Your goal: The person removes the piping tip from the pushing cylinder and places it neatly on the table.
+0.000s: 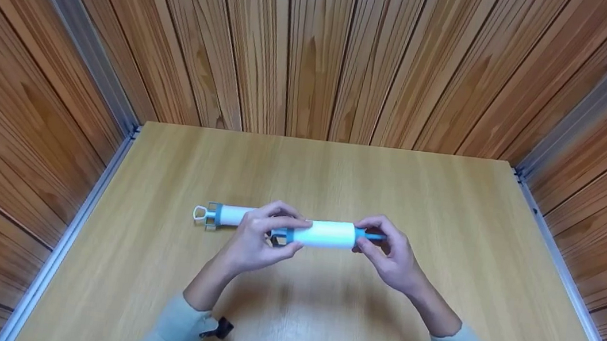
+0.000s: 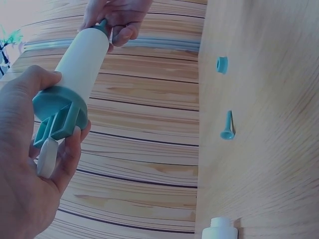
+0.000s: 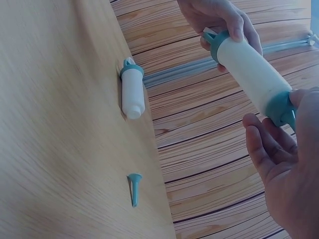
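Observation:
A white icing syringe (image 1: 325, 234) with teal ends is held level above the table between both hands. My left hand (image 1: 255, 241) grips its teal handle end, fingers and thumb around the barrel's edge; a white pull ring (image 2: 47, 158) lies within that palm. At the other end my right hand (image 1: 394, 260) has thumb and fingertips at the teal collar, where a slim teal nozzle (image 1: 375, 236) sticks out. A second white syringe (image 3: 132, 93) with a teal cap lies on the table, partly hidden behind my left hand in the head view.
A loose teal nozzle (image 2: 228, 127) and a small teal ring (image 2: 222, 65) stand on the wooden table (image 1: 176, 166); the head view does not show them. Wood-plank walls (image 1: 318, 50) with metal rails (image 1: 92, 52) enclose the table on the back and sides.

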A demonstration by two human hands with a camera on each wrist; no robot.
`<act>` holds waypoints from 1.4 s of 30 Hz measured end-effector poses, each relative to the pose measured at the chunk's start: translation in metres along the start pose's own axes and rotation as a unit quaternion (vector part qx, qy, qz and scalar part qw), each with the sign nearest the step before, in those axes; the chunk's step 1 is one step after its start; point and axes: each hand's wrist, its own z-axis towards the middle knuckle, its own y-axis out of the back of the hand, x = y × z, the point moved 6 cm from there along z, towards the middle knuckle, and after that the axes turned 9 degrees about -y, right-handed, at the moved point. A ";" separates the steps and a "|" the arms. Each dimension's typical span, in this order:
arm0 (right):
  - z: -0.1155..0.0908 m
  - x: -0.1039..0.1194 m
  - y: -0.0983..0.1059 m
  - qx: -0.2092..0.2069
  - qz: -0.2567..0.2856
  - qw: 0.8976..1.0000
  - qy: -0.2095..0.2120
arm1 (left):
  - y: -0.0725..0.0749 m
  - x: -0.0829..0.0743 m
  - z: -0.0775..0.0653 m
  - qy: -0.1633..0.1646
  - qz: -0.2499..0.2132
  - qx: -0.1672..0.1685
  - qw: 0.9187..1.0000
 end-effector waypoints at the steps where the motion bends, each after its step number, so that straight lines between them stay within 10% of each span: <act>1: 0.000 0.000 0.000 0.002 0.002 1.000 0.004 | 0.000 0.000 0.000 0.000 0.002 0.002 1.000; 26: -0.002 0.000 0.001 -0.009 -0.037 0.999 -0.032 | 0.000 -0.002 -0.001 -0.010 0.003 -0.001 1.000; 42: 0.000 0.005 0.002 0.000 -0.018 1.000 0.024 | 0.001 -0.003 0.000 -0.007 -0.002 0.001 1.000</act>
